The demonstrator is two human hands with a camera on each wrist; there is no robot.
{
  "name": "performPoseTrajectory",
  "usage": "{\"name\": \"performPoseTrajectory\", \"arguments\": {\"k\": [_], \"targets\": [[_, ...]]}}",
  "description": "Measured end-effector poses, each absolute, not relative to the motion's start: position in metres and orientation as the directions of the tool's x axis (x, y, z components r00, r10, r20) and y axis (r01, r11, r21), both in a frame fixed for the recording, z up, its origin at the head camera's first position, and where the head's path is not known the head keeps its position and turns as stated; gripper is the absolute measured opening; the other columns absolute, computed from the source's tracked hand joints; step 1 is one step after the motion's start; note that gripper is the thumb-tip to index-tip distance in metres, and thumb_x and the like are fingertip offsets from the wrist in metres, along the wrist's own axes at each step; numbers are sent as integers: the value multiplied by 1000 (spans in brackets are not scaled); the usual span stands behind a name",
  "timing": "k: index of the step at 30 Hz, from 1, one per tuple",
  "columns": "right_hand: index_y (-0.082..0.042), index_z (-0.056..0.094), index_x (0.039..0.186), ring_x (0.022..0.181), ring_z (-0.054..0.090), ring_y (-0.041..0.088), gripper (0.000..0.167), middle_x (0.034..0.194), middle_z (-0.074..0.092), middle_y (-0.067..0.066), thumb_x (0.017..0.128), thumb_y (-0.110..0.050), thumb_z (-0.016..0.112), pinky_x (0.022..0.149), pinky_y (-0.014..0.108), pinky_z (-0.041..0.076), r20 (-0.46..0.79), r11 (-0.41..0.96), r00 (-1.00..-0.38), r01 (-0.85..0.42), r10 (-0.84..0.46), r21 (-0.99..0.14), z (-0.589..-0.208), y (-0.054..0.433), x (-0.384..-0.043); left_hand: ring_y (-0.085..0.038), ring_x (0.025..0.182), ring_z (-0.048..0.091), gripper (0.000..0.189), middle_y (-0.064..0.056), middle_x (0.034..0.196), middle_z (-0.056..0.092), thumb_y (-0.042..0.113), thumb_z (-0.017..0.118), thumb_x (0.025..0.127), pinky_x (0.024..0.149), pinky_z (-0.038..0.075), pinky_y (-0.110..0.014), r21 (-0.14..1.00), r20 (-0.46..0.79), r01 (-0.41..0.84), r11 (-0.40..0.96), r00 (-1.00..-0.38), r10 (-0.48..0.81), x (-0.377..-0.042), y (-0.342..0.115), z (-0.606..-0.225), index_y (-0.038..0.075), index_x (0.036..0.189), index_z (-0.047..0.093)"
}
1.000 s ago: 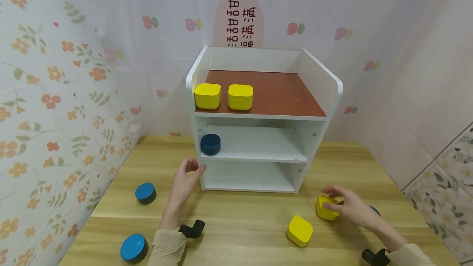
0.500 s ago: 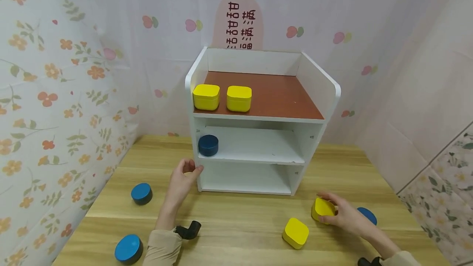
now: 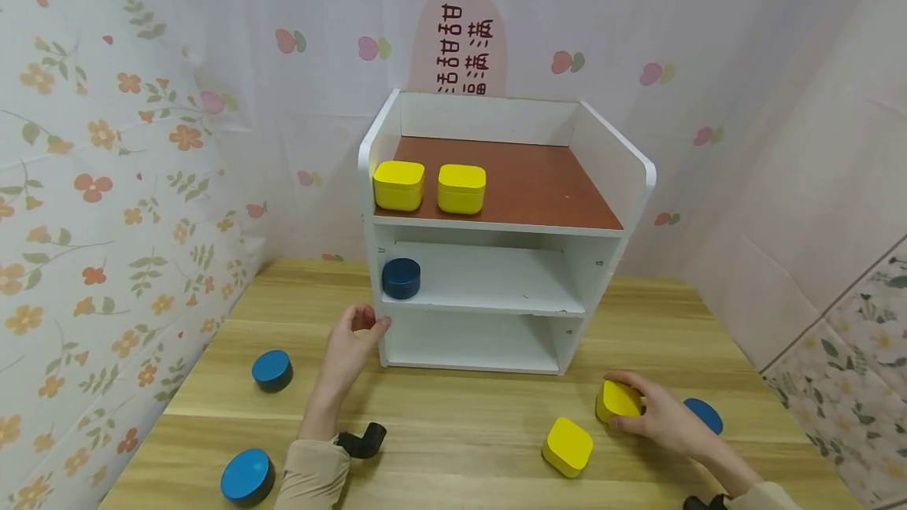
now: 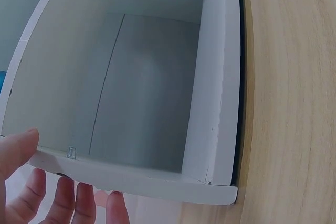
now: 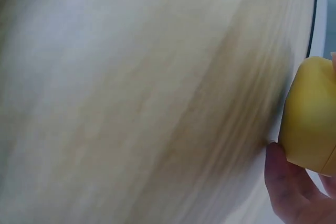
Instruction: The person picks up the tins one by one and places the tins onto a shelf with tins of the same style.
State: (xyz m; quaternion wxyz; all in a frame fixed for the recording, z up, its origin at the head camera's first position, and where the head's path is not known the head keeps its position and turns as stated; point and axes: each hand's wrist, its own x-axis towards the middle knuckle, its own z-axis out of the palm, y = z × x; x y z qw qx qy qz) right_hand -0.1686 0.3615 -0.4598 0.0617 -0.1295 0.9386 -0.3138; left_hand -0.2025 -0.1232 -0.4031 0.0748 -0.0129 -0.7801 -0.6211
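Note:
My right hand (image 3: pixel 655 419) holds a yellow square box with rounded corners (image 3: pixel 616 402), thumb on the near side and fingers on the far side. The right wrist view shows the fingertips against this yellow box (image 5: pixel 310 119). My left hand (image 3: pixel 350 345) grips the left side panel of a small white shelf unit (image 3: pixel 471 364). In the left wrist view, the thumb (image 4: pixel 21 150) lies at the panel's front edge and the other fingers are outside it. Two yellow boxes (image 3: pixel 399 186) stand on the brown top shelf, and a dark blue round tin (image 3: pixel 401 279) sits at the middle shelf's left end.
Another yellow box (image 3: pixel 568 447) lies on the wooden table (image 3: pixel 453 439) just left of my right hand. A blue round tin (image 3: pixel 704 415) is partly hidden behind that hand. Two more blue tins (image 3: pixel 272 371) lie at the left. Patterned curtains (image 3: pixel 312 124) hang behind.
My right hand's fingers have closed around the yellow box, which has shifted very slightly. The left hand stays at the shelf's side. The head view has shifted slightly.

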Motion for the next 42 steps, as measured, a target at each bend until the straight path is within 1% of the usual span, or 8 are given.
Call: {"name": "performPoseTrajectory", "arguments": {"k": [6, 12, 19, 25, 29, 31, 37, 42], "targets": [[-4, 52, 135, 117, 52, 36, 70, 133, 54, 19, 81, -38, 80, 90, 57, 45, 12, 789, -961, -235, -277, -567, -452, 357, -169, -30, 104, 49, 25, -17, 105, 54, 12, 66, 95, 85, 36, -38, 974, 101, 81, 213, -991, -84, -207, -124, -406, -4, 107, 51], [-6, 53, 134, 108, 55, 29, 67, 130, 57, 16, 80, -33, 82, 81, 44, 52, 87, 754, -953, -282, -289, -593, -434, 351, -168, -25, 106, 49, 31, -14, 108, 53, 23, 69, 93, 85, 36, -37, 976, 102, 81, 200, -990, -97, -222, -131, -431, 2, 109, 53], [-3, 52, 135, 109, 55, 30, 66, 131, 56, 17, 81, -27, 82, 80, 44, 53, 145, 710, -934, -345, -327, -614, -410, 344, -169, -25, 104, 51, 33, -13, 107, 55, 27, 71, 92, 83, 38, -37, 971, 121, 94, 219, -986, -114, -222, -135, -438, 5, 107, 53], [-5, 51, 136, 104, 56, 23, 66, 131, 55, 17, 81, -26, 82, 80, 42, 54, 171, 713, -926, -369, -336, -596, -387, 337, -167, -25, 106, 50, 33, -13, 109, 55, 29, 70, 92, 84, 39, -38, 970, 112, 86, 228, -988, -104, -222, -135, -437, 5, 109, 53], [-6, 49, 137, 108, 55, 28, 66, 133, 54, 17, 82, -25, 81, 84, 46, 52, 181, 719, -919, -387, -350, -577, -368, 331, -165, -25, 106, 50, 33, -13, 109, 54, 28, 70, 93, 84, 39, -37, 971, 115, 91, 223, -989, -96, -222, -134, -436, 4, 109, 53], [-7, 50, 137, 109, 54, 26, 66, 133, 54, 15, 83, -25, 81, 84, 48, 51, 200, 719, -910, -410, -363, -562, -359, 327, -164, -26, 106, 50, 31, -14, 109, 54, 24, 68, 94, 83, 38, -37, 972, 102, 79, 223, -990, -95, -216, -131, -427, 2, 110, 53], [-10, 53, 134, 99, 56, 13, 64, 125, 59, 8, 79, -20, 84, 79, 48, 53, 316, 713, -849, -527, -423, -462, -332, 318, -165, -26, 106, 49, 32, -14, 108, 54, 24, 68, 94, 83, 38, -37, 973, 99, 79, 218, -992, -84, -217, -127, -425, 2, 110, 52], [-12, 54, 134, 97, 57, 12, 67, 123, 60, 3, 76, -18, 86, 78, 45, 54, 374, 700, -798, -597, -472, -391, -314, 310, -167, -25, 105, 50, 33, -13, 108, 54, 26, 70, 93, 83, 38, -37, 972, 115, 93, 214, -989, -97, -223, -128, -436, 4, 109, 53]]}}
